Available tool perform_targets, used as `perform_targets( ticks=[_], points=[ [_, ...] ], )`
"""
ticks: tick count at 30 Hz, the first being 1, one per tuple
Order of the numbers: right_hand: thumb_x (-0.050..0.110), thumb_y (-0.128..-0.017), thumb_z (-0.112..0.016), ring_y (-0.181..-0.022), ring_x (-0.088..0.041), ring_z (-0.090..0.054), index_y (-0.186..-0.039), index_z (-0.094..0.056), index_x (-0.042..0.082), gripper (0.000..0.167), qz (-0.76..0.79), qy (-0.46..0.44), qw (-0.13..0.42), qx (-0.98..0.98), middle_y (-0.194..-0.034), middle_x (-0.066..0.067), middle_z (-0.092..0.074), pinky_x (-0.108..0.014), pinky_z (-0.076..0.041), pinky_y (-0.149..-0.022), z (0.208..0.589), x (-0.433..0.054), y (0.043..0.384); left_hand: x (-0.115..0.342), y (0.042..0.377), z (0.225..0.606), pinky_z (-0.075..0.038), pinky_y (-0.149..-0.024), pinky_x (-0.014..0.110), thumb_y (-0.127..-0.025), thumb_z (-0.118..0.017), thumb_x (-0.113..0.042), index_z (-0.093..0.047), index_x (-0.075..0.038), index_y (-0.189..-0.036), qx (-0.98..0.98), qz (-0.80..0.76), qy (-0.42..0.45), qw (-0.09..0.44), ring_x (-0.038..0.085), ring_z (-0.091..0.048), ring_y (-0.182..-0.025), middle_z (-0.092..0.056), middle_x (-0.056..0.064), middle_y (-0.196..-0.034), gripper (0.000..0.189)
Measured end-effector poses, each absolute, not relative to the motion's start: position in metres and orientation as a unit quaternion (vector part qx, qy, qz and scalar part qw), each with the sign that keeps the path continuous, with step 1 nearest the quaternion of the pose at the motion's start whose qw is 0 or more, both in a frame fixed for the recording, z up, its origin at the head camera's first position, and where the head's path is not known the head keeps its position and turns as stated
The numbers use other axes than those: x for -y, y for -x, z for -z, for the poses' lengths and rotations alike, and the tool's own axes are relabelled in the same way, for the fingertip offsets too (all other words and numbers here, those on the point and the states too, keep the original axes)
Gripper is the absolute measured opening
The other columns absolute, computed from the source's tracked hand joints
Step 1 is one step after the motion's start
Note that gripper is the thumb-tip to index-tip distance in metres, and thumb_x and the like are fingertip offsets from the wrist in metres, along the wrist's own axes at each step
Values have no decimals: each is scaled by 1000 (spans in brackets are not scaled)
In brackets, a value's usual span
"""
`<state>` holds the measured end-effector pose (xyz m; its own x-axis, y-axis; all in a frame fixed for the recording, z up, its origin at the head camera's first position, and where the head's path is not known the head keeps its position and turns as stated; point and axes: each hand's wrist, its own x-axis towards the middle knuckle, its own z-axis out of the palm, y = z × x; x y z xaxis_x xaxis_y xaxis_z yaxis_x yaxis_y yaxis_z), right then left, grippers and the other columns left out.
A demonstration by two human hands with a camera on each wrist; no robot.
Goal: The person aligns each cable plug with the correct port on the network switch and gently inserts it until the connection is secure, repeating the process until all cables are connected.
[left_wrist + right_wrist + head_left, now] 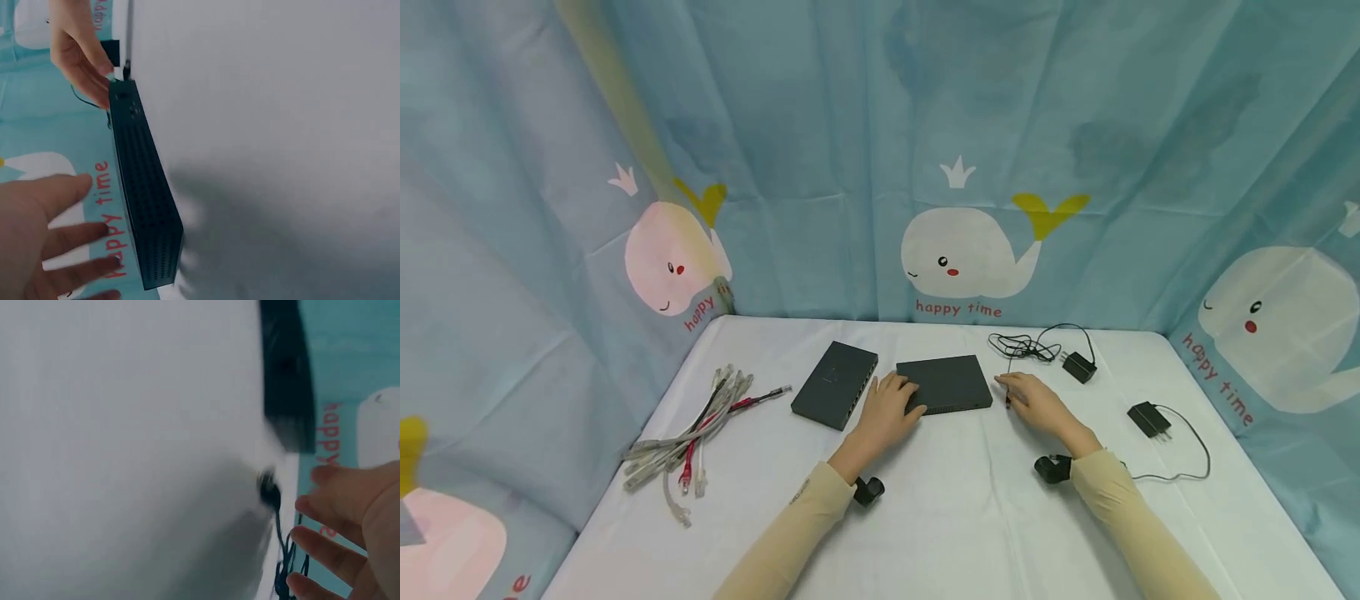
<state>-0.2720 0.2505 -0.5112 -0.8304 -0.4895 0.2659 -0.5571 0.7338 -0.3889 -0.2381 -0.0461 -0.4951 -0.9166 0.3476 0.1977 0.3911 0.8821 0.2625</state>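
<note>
A flat black network switch [943, 383] lies in the middle of the table, its vented side and a round socket showing in the left wrist view. My left hand [887, 410] is at its left end, fingers spread and extended over the top. Just right of the switch, my right hand [1037, 402] hovers by a black cable plug [270, 492]. The fingers [337, 550] are apart and loosely bent, with nothing gripped between them. From the plug, a thin cable leads back to a power adapter [1078, 367].
A second black network switch [835, 384] sits left of my left hand. Farther left lies a pile of grey, red and black network cables [700, 433]. Another power adapter [1148, 419] with its cord is at the right. A whale-print curtain [805, 167] surrounds the white table [955, 517].
</note>
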Motion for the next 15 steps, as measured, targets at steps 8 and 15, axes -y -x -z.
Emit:
perform_targets(
  ticks=[8, 15],
  points=[
    [-8, -84, -59, -110, -38, -53, -108, -67, 3, 28, -113, -304, 81, 943, -117, -19, -59, -51, -42, -91, 514, -262, 293, 37, 267, 493, -19, -110, 54, -90, -53, -50, -37, -16, -142, 949, 148, 279, 13, 35, -22, -138, -30, 13, -148, 65],
    [1, -83, -66, -109, -33, -54, -104, -68, 7, 22, -91, -308, 85, 943, -115, -15, -60, -49, -44, -89, 513, -263, 299, 32, 286, 502, -13, -109, 58, -84, -53, -61, -25, -23, -147, 953, 103, 285, -8, 38, -12, -140, -17, 12, -154, 79]
  ],
)
